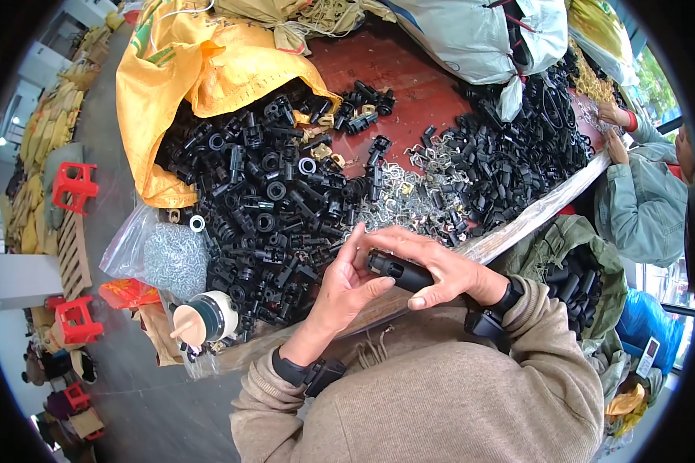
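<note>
A black cylindrical plastic part [403, 272] with slots near its left end lies between my hands, over the table's near edge. My right hand [449, 266] is closed round it, fingers across the top and thumb below. At the slotted end, my left hand [346, 282] grips it with the thumb against its lower side and the fingers raised behind. What the fingertips press is partly hidden. Just beyond my hands lie small bent metal clips [409, 193] and a large heap of black plastic fittings [262, 201]. Farther right is a pile of smaller black pieces [502, 154].
A yellow woven sack [208, 77] spills fittings at left. Beside it are a bag of small metal pieces [176, 258] and a lidded cup [216, 316]. A wooden rail [533, 204] edges the red table. A green sack [567, 239] and a co-worker [637, 193] are at right.
</note>
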The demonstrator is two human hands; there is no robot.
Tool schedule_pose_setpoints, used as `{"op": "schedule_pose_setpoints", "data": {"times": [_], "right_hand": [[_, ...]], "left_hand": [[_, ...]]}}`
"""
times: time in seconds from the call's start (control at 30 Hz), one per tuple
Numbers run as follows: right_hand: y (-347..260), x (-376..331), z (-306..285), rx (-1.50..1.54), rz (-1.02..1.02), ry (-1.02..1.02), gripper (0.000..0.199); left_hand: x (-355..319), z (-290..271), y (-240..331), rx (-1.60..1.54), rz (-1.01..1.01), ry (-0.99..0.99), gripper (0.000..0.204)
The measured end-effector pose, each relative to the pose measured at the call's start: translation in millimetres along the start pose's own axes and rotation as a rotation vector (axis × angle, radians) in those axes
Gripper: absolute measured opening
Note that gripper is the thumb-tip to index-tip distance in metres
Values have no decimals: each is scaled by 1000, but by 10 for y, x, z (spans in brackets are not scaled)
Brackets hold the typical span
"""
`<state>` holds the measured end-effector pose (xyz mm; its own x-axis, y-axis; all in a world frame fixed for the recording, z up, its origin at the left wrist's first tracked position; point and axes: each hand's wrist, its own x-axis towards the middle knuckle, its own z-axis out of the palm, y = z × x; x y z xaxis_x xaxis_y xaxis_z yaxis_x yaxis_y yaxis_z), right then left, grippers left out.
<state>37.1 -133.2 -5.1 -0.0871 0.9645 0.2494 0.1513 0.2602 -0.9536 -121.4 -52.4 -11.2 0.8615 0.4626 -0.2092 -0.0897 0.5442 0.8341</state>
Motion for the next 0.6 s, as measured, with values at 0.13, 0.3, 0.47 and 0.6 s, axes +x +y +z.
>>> {"op": "schedule_pose_setpoints", "data": {"times": [0.13, 0.3, 0.47, 0.6], "right_hand": [[-34, 72, 0, 56, -63, -127, 78], [2, 17, 17, 41, -97, -51, 76], [-72, -14, 33, 142, -44, 75, 72], [-59, -143, -32, 235, 62, 166, 65]], "left_hand": [[12, 6, -4, -40, 8, 16, 84], [-2, 19, -82, -123, -65, 35, 85], [14, 90, -108, -186, -126, -5, 86], [-27, 94, -163, -198, -174, -28, 81]]}}
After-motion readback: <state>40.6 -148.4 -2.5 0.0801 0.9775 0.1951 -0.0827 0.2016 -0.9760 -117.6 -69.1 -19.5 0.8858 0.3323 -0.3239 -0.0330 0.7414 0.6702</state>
